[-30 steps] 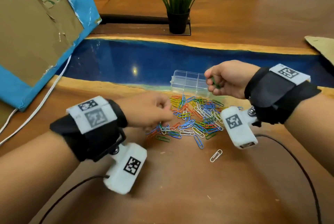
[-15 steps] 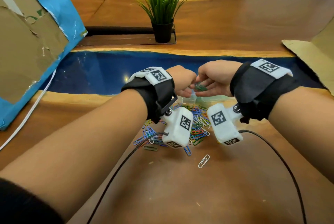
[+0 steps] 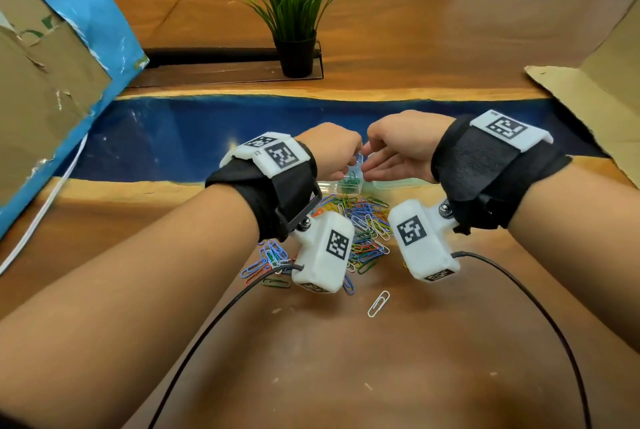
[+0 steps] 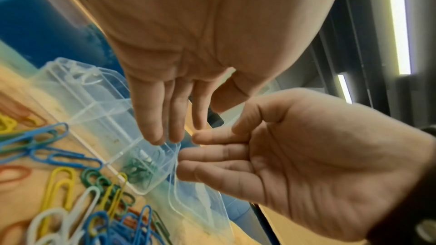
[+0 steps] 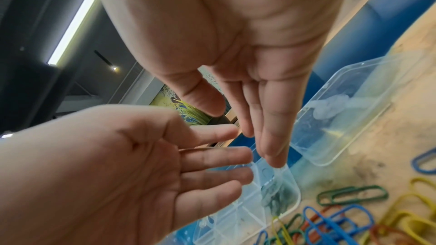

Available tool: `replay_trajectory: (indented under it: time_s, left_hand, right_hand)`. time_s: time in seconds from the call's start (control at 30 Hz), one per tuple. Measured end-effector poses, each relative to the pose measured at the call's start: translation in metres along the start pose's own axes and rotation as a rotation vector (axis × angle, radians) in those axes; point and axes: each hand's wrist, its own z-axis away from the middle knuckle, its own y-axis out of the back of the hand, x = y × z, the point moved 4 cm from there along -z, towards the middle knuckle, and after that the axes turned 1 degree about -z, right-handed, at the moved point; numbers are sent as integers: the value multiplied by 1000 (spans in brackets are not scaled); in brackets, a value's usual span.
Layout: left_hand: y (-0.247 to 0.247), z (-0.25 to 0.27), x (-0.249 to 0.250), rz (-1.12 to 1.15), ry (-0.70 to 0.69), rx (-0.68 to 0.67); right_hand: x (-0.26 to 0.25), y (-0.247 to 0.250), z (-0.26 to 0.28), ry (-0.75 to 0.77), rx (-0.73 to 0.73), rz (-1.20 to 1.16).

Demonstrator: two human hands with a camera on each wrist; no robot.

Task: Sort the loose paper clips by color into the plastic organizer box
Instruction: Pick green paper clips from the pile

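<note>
My left hand (image 3: 334, 151) and right hand (image 3: 394, 150) hover side by side over the clear plastic organizer box (image 3: 327, 186). Both hold nothing, and their fingers point straight down at it. A bunch of green clips (image 3: 352, 182) lies in one corner compartment, also visible as green clips (image 4: 139, 169) in the left wrist view and green clips (image 5: 276, 195) in the right wrist view. The other compartments look bare. The loose pile of mixed-colour clips (image 3: 365, 231) lies just in front of the box, partly hidden by the wrist cameras.
The box's clear lid (image 5: 349, 118) lies flat to its right. One white clip (image 3: 378, 304) sits alone nearer me. A potted plant (image 3: 294, 13) stands at the back, with cardboard (image 3: 45, 82) at the left and more cardboard (image 3: 595, 110) at the right. Black cables trail from both wrists.
My left hand left the pile and rose beside my right hand over the box. The green clips my right hand held now lie in the compartment, and both hands have opened.
</note>
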Motion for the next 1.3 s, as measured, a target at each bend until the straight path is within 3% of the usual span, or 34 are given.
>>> replay_trajectory:
  time_s: [0.17, 0.3, 0.43, 0.67, 0.83, 0.93, 1.13, 1.3]
  left_hand:
    - [12, 11, -2, -79, -92, -13]
    - [23, 26, -11, -363, -178, -45]
    - [30, 34, -21, -670, -210, -52]
    - [21, 32, -36, -931, -224, -55]
    - [30, 21, -32, -1084, -161, 116]
    - [39, 18, -38, -1098, -89, 152]
    - [47, 15, -47, -1049, -69, 136]
    - [43, 18, -45, -1014, -116, 25]
  right_hand:
    - [13, 8, 2, 88, 26, 180]
    - [23, 4, 8, 150, 61, 627]
    - [24, -6, 16, 195, 85, 825]
    - [20, -20, 20, 257, 59, 892]
    - [14, -34, 12, 294, 148, 949]
    - [11, -49, 15, 366, 176, 1060]
    - [7, -52, 16, 376, 188, 1152]
    - [14, -47, 12, 316, 107, 1062]
